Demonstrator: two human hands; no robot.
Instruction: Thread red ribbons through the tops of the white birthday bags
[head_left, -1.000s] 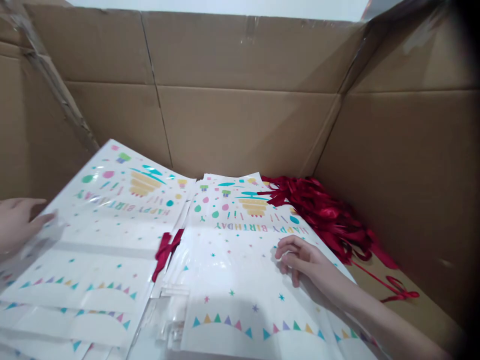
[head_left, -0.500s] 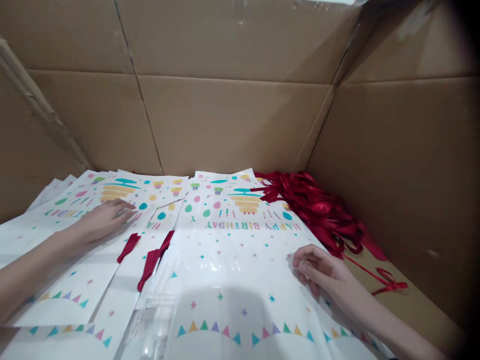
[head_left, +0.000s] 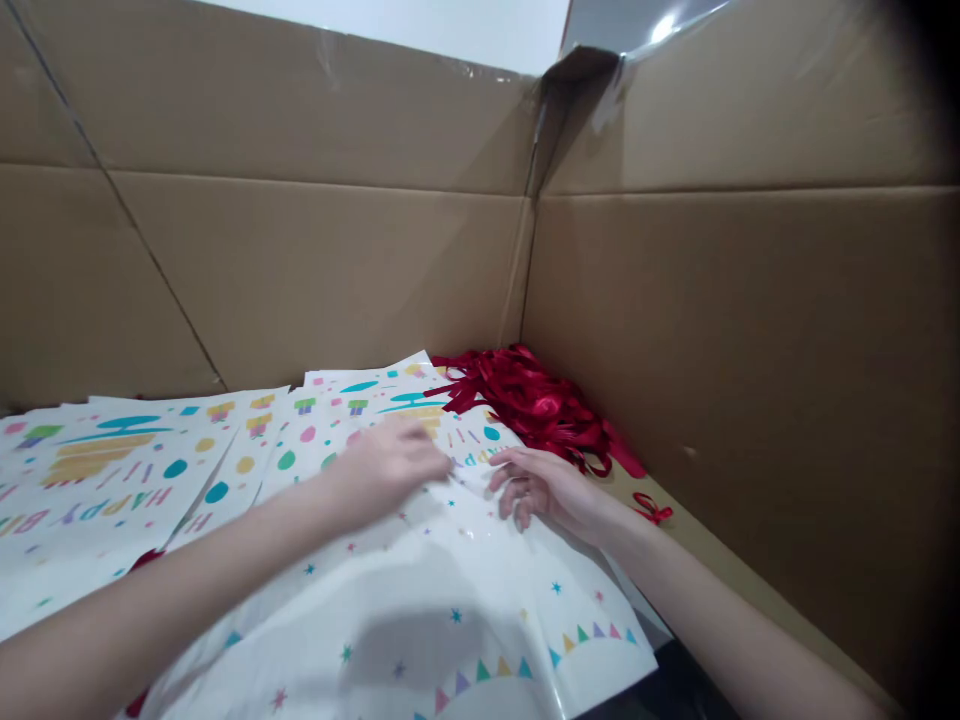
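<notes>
White plastic bags printed with "HAPPY BIRTHDAY", stars and bunting lie in overlapping stacks. On the right stack, my left hand (head_left: 394, 465) has its fingers closed on the top printed bag (head_left: 420, 590), somewhat blurred. Creases run through the plastic from those fingertips. Just to the right is my right hand (head_left: 551, 490), its fingers apart and loosely curled, resting on or just over the same bag. A heap of dark red ribbons (head_left: 536, 400) lies beyond the right hand. More printed bags (head_left: 97, 460) spread out at the left, partly hidden under my left forearm.
Tall cardboard walls (head_left: 322, 270) rise behind and to the right, meeting in a taped corner. A small red ribbon bow (head_left: 652, 508) rests on the brown cardboard by the right wall (head_left: 750, 330). Something dark shows at the lower right, under the bags.
My view has turned right. My left hand has crossed from the left stack to the right one and closed on the top bag, whose lower part is now creased and shifted.
</notes>
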